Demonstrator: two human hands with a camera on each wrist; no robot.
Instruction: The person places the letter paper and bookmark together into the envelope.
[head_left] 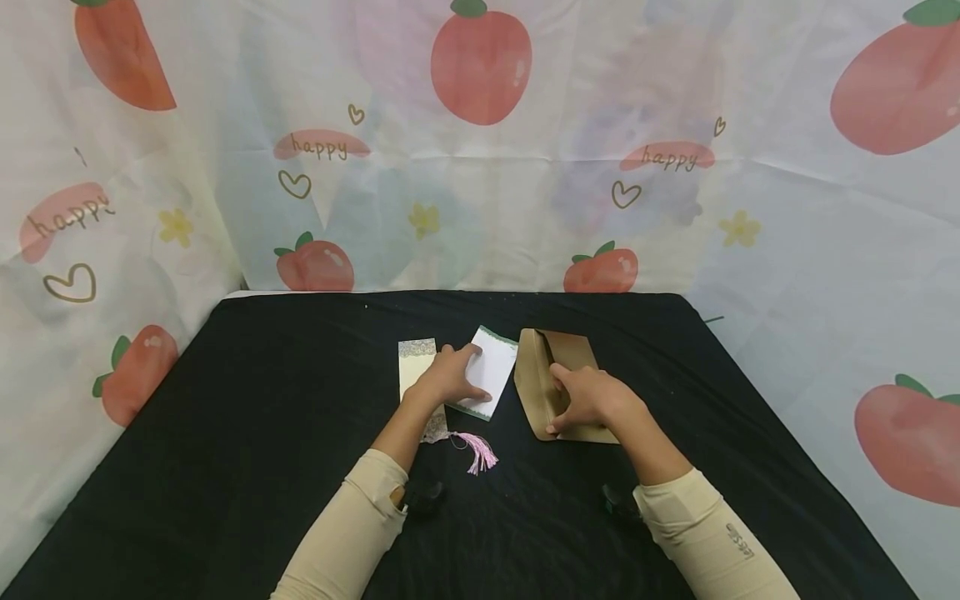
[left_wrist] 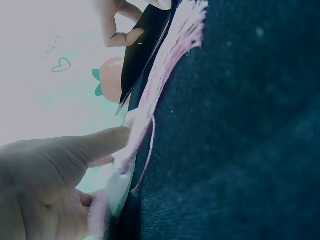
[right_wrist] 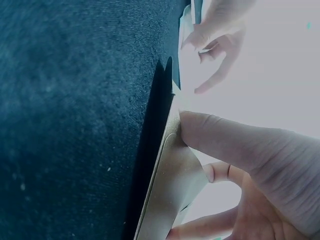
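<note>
Brown paper is bowed under the right hand (head_left: 596, 398), the envelope (head_left: 536, 383) held between thumb and fingers beside its gaping mouth on a black cloth (head_left: 225, 417). Just to its left, a green-edged white card (head_left: 492, 372) is touched by the spread fingers of the left hand (head_left: 448, 379), by which a cream bookmark (head_left: 415, 367) with a pink tassel (head_left: 477, 452) is partly covered. The hands are set apart. The envelope appears light and easily creased — best gripped along its folded edges. The card, probably thin but stiffer, is best lifted by its long sides — the tassel, soft and prone to snagging, is best avoided.
</note>
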